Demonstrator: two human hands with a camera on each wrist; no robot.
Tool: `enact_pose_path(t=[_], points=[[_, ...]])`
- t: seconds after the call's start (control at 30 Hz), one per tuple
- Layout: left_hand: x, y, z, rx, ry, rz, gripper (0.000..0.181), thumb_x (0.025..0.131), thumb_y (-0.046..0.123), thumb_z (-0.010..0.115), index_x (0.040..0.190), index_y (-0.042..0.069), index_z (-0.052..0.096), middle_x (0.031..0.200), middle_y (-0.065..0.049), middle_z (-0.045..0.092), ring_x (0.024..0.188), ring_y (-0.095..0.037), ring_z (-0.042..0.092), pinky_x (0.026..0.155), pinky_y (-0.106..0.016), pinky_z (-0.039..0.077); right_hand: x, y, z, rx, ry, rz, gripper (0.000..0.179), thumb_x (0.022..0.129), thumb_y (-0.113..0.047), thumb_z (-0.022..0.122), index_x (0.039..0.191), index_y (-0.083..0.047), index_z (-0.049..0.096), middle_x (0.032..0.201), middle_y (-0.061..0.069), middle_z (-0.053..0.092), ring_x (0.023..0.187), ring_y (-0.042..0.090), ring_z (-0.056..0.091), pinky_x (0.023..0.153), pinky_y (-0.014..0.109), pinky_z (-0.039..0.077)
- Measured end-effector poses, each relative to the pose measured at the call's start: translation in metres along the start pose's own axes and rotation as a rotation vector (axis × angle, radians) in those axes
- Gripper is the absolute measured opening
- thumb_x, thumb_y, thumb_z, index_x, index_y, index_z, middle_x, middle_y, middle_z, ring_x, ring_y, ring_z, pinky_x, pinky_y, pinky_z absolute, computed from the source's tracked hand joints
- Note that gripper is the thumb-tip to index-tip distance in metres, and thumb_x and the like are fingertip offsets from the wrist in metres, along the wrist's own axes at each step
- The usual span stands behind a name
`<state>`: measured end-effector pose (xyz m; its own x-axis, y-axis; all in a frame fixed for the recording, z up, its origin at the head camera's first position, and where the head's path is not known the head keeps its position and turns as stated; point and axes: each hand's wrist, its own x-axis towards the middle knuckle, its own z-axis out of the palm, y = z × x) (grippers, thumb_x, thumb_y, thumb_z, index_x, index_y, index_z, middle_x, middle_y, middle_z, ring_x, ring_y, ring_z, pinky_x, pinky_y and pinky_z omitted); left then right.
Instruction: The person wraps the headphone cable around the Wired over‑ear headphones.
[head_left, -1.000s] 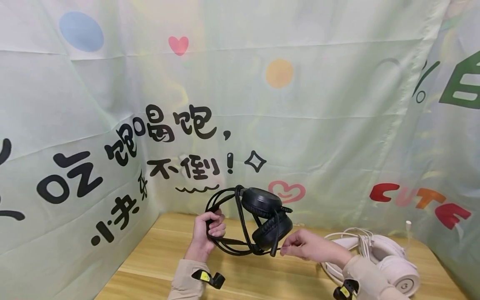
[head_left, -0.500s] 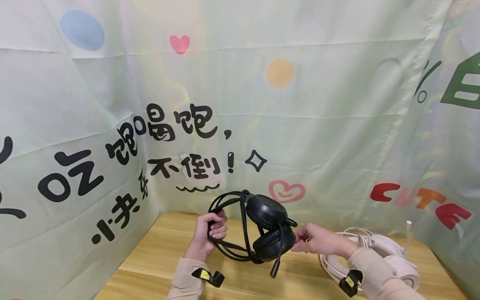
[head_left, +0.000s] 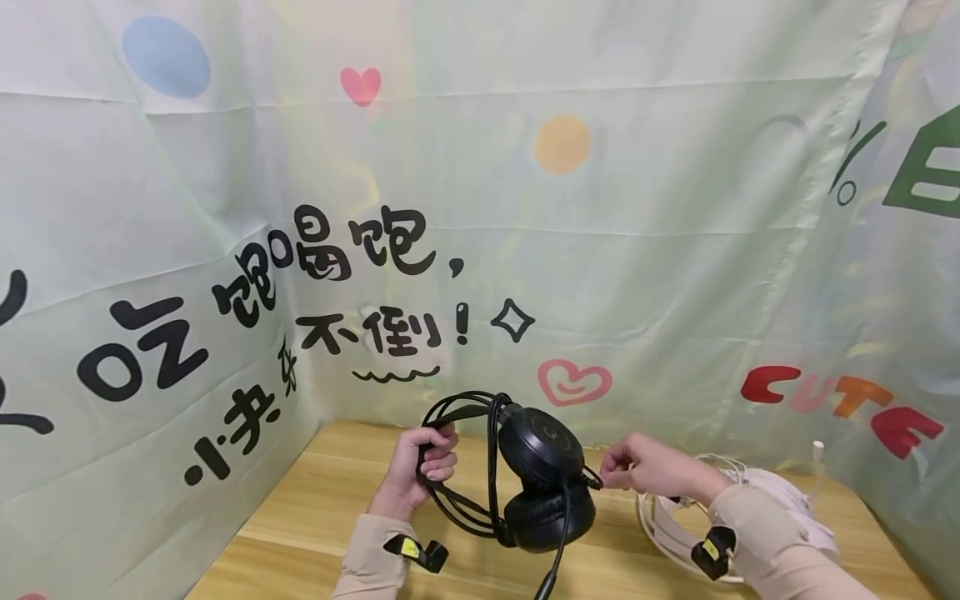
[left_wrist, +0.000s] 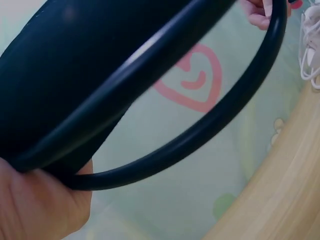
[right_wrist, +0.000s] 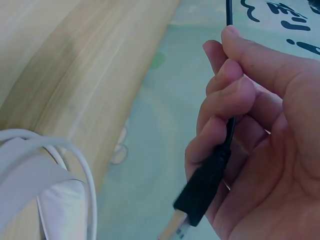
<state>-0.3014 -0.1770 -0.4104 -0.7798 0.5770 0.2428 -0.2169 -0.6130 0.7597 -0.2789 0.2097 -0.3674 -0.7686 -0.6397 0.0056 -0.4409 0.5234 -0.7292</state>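
A black headset [head_left: 542, 442] is held up above the table, its two ear cups to the right and its microphone boom [head_left: 564, 533] pointing down. My left hand [head_left: 422, 467] grips the headband at the left; in the left wrist view the padded band and thin outer tubes [left_wrist: 200, 135] run out from that hand [left_wrist: 45, 205]. To the right of the ear cups my right hand [head_left: 648, 467] pinches the headset's thin black cable. In the right wrist view the cable's USB plug [right_wrist: 202, 185] hangs below the curled fingers of my right hand [right_wrist: 260, 105].
White headphones [head_left: 780, 492] with a coiled white cable lie on the wooden table [head_left: 300, 533] at the right, partly behind my right forearm. A printed cloth [head_left: 660, 275] hangs around the table's back and sides.
The headset has shifted slightly right and down and turned, so its microphone boom hangs lower. My right hand has moved right and a little up, keeping its pinch. My left hand has barely moved.
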Motion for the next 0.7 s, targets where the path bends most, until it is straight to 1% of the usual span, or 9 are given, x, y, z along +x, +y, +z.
enact_pose_path(t=[0.07,0.17,0.33,0.4,0.47,0.6,0.7], points=[[0.0,0.0,0.001,0.023,-0.013,-0.008,0.023,0.09,-0.001,0.037,0.087,0.019,0.049,0.063,0.007,0.015,0.053,-0.008,0.007,0.044,-0.012,0.023,-0.001,-0.001,-0.003,-0.006,0.007,0.004,0.013,0.102,-0.011,0.069,0.094,-0.006,0.077,0.074,-0.007,0.06,0.059,0.0,0.043,0.056,0.021,0.04],[0.0,0.0,0.002,0.058,-0.026,-0.019,0.025,0.09,-0.003,0.036,0.086,0.019,0.048,0.062,0.008,0.017,0.051,-0.006,0.011,0.044,-0.011,0.025,-0.001,-0.004,-0.007,-0.009,0.006,0.011,0.012,0.101,-0.013,0.071,0.094,-0.006,0.078,0.073,-0.007,0.061,0.057,0.0,0.045,0.054,0.021,0.042],[0.001,-0.001,0.0,0.093,-0.017,-0.02,0.026,0.09,-0.004,0.037,0.083,0.018,0.047,0.061,0.009,0.022,0.048,-0.003,0.016,0.044,-0.011,0.027,0.001,-0.01,-0.013,-0.017,0.006,0.021,0.012,0.099,-0.015,0.075,0.093,-0.005,0.077,0.073,-0.007,0.064,0.059,0.002,0.052,0.052,0.024,0.048],[0.001,-0.001,0.0,0.102,-0.012,-0.025,0.024,0.089,-0.004,0.038,0.084,0.018,0.048,0.061,0.011,0.025,0.048,-0.003,0.017,0.043,-0.011,0.027,0.002,-0.012,-0.015,-0.025,0.014,0.04,0.012,0.097,-0.016,0.077,0.092,-0.005,0.076,0.073,-0.005,0.065,0.059,0.003,0.054,0.053,0.024,0.05],[0.001,-0.001,0.0,0.112,-0.009,-0.033,0.023,0.089,-0.003,0.039,0.086,0.017,0.049,0.061,0.012,0.027,0.048,-0.003,0.016,0.043,-0.011,0.028,0.003,-0.014,-0.017,-0.038,0.025,0.041,0.014,0.096,-0.017,0.079,0.091,-0.004,0.075,0.072,-0.004,0.065,0.06,0.004,0.055,0.054,0.025,0.051],[0.001,-0.001,0.002,0.142,-0.01,-0.053,0.021,0.088,-0.003,0.039,0.09,0.016,0.048,0.062,0.013,0.028,0.048,-0.002,0.018,0.044,-0.01,0.027,0.005,-0.018,-0.019,-0.081,0.055,0.053,0.018,0.092,-0.02,0.083,0.086,-0.007,0.073,0.07,-0.003,0.065,0.059,0.007,0.056,0.054,0.024,0.05],[0.001,-0.001,0.003,0.17,-0.017,-0.057,0.021,0.088,-0.003,0.04,0.088,0.017,0.045,0.062,0.013,0.028,0.048,-0.001,0.02,0.044,-0.01,0.027,0.006,-0.021,-0.021,-0.096,0.065,0.065,0.018,0.09,-0.021,0.085,0.085,-0.008,0.072,0.07,-0.003,0.066,0.06,0.007,0.056,0.054,0.023,0.049]])
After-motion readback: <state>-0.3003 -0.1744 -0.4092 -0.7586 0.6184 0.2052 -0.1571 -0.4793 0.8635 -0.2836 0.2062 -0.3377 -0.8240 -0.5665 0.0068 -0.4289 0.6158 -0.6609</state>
